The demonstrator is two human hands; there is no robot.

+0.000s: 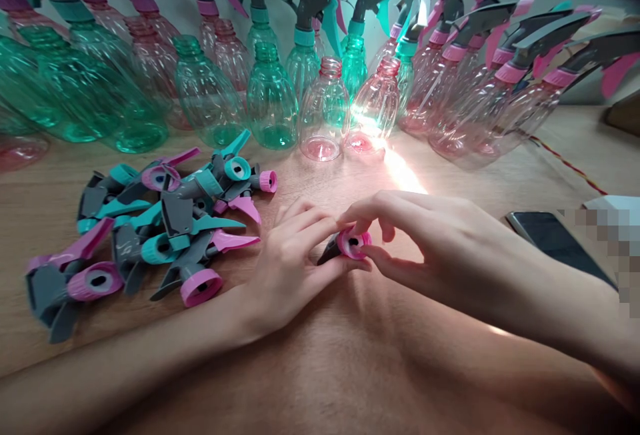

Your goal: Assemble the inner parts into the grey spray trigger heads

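Between my two hands is a grey spray trigger head with a pink collar (356, 243), its round opening facing me. My left hand (295, 261) is closed round the grey body, most of which its fingers hide. The thumb and fingers of my right hand (425, 235) pinch the rim of the pink collar. Left of my left hand lies a pile of loose trigger heads (175, 211), grey with teal or pink collars and levers. Beyond my hands stand uncapped bottles, among them a clear pink bottle (324, 111) and a green bottle (271, 98).
Along the back wall stand several bottles with trigger heads fitted, such as a pink-collared one (530, 101) at the right. A dark phone (555, 245) lies right of my right hand. A twisted red-yellow cord (570, 165) runs across the wooden table (320, 368).
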